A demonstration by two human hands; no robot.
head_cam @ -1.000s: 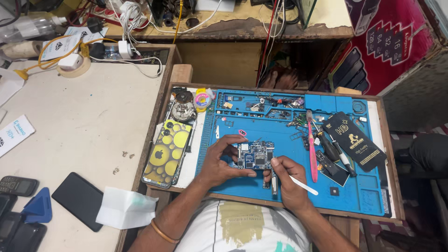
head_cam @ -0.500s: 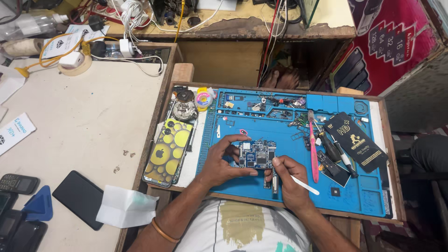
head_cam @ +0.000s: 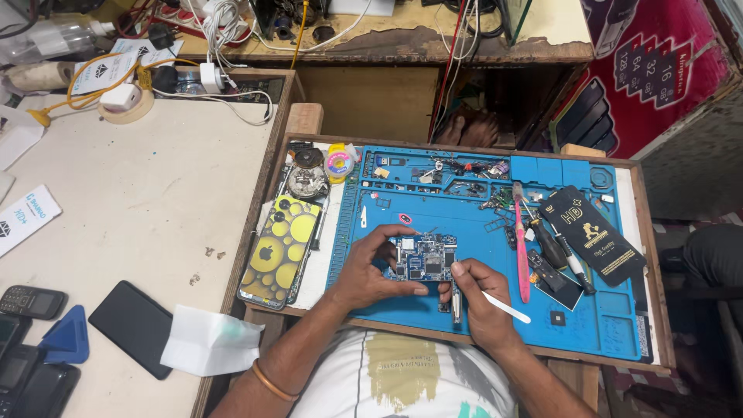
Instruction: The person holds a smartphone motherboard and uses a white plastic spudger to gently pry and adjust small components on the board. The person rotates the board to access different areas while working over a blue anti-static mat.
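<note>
One blue work mat [head_cam: 464, 310] on one wooden tray [head_cam: 654, 255]. One circuit board [head_cam: 422, 259] at the mat's centre, under two hands: left hand [head_cam: 368, 271], right hand [head_cam: 476, 298]. One white stylus-like tool [head_cam: 503, 306] in the right-hand grip. One pink toothbrush [head_cam: 520, 248]. One black flat packet [head_cam: 592, 232]. One yellow-and-black spotted phone case [head_cam: 280, 249]. One small roll of coloured tape [head_cam: 338, 161]. On the table [head_cam: 139, 209]: one black smartphone [head_cam: 131, 329], one blue triangular pick [head_cam: 68, 337], one folded white tissue [head_cam: 209, 342], one keypad phone [head_cam: 31, 302], one roll of beige tape [head_cam: 124, 108]. One bangle [head_cam: 272, 383] on the left wrist.
</note>
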